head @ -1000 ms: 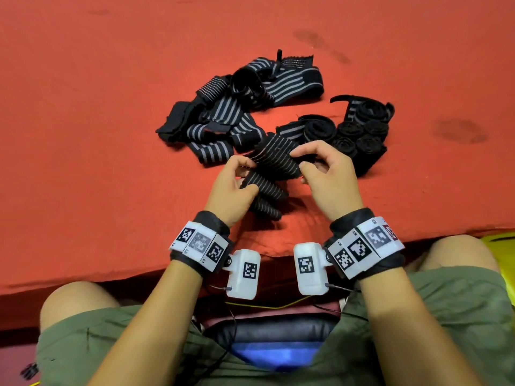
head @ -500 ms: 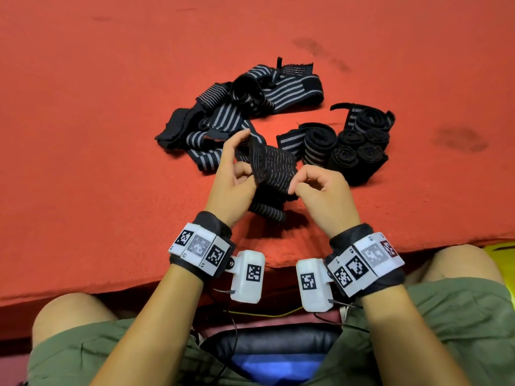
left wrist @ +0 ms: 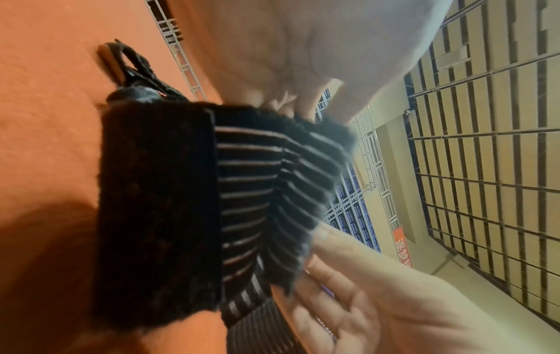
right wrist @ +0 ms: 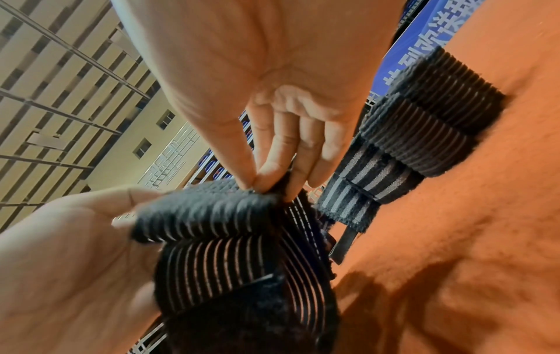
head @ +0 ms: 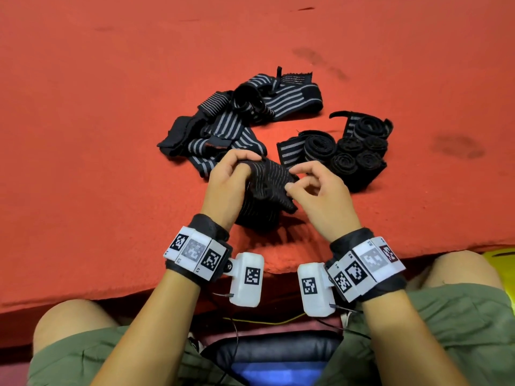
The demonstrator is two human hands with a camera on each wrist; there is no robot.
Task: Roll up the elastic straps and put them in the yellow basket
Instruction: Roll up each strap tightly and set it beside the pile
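two heaps of black, grey-striped elastic straps lie on the red cloth surface (head: pixel 83 121) toward its middle: a loose, tangled pile of unrolled straps (head: pixel 237 121) on the left, and just right of it a tight cluster of rolled straps (head: pixel 354 151), packed side by side and touching one another, one with a flat tail sticking out on its left. a dark stain (head: pixel 457 146) marks the cloth right of the rolls. past the near edge of the cloth, at the right border of the head view, a sliver of the yellow basket (head: pixel 498 254) shows beside the person's knee; its inside is out of sight.

nearer the front edge, between the piles and the person, both hands work a single strap (head: pixel 267 188). the left hand (head: pixel 228 185) has its fingers curled over the strap's upper end, with the thumb under it. the right hand (head: pixel 320 196) pinches the opposite edge of the same end between thumb and forefinger, the other fingers loosely bent; the right wrist view shows that pinch closed on the fabric. a turn of the strap bulges between the two hands, and the rest hangs down to the cloth, ending in a plain black fuzzy patch (left wrist: pixel 157 215). the unrolled pile lies just behind the left hand and the rolled cluster just behind the right.
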